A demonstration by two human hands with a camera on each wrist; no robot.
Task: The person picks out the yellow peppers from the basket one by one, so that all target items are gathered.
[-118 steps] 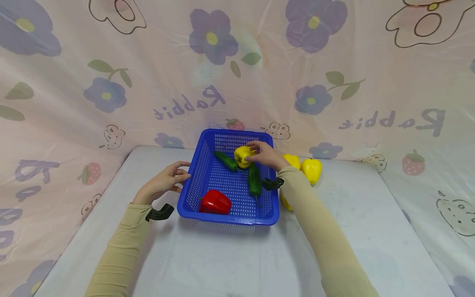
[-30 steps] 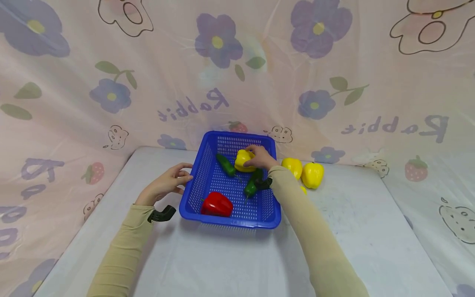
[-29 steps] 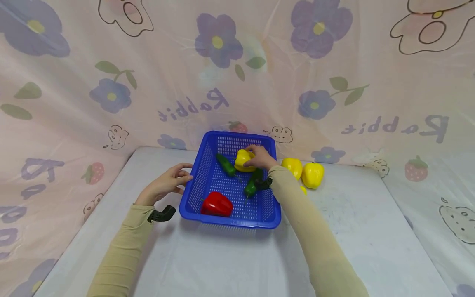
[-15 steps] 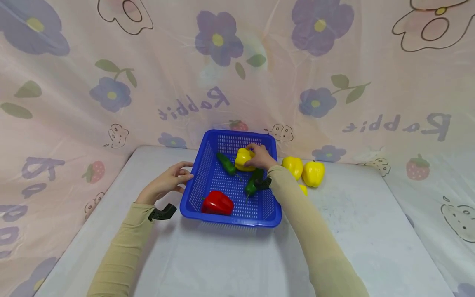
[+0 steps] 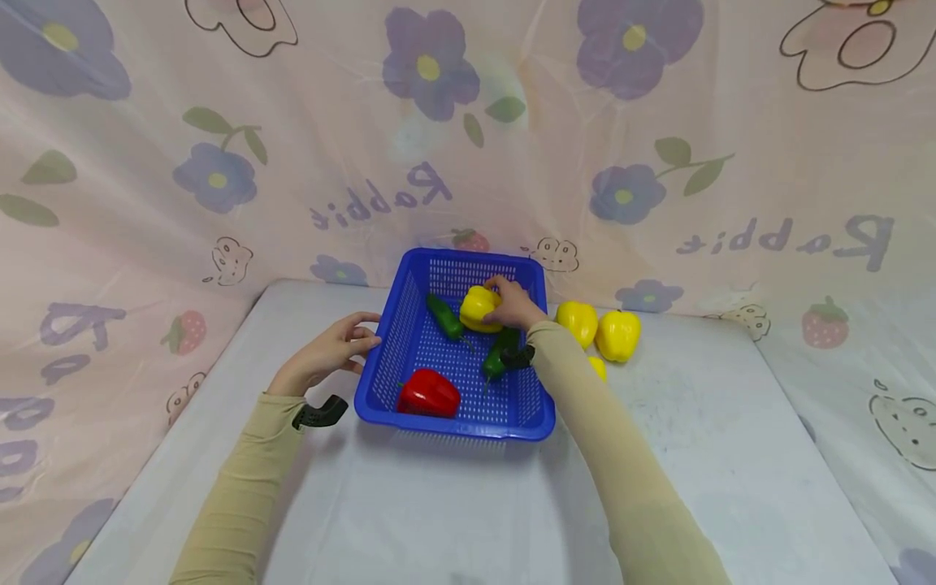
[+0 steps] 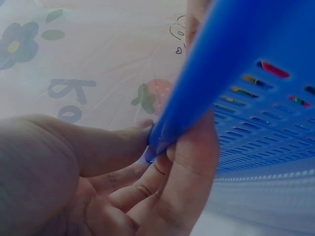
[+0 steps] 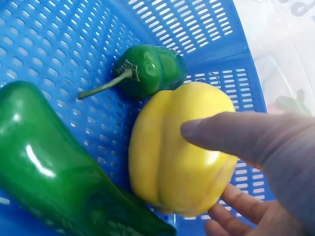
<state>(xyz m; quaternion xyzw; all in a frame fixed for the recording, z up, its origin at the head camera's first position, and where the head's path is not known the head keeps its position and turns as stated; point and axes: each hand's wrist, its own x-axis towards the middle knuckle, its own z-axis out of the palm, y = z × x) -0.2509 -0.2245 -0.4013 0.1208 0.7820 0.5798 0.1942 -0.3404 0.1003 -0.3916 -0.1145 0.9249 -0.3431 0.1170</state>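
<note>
A blue plastic basket (image 5: 468, 428) with slotted walls stands on the table. My left hand (image 5: 331, 351) pinches its left rim between thumb and fingers, seen close up in the left wrist view. Inside the basket, my right hand (image 5: 515, 305) holds a yellow bell pepper (image 7: 172, 152), the thumb on its near side and the other fingers partly hidden behind. Two long green peppers lie beside it: one green pepper (image 5: 444, 317) to its left, the other green pepper (image 5: 497, 357) partly under my right wrist. A red bell pepper (image 5: 429, 393) lies in the basket's near left corner.
Right of the basket on the white table (image 5: 702, 439) sit several yellow bell peppers (image 5: 617, 335), one mostly hidden by my right sleeve. A curtain (image 5: 468, 162) printed with flowers and rabbits hangs behind and at the sides.
Since the oldest frame, my right hand has settled lower round the yellow bell pepper, which has turned. The right green pepper now lies more slanted. My left hand has stayed at the rim.
</note>
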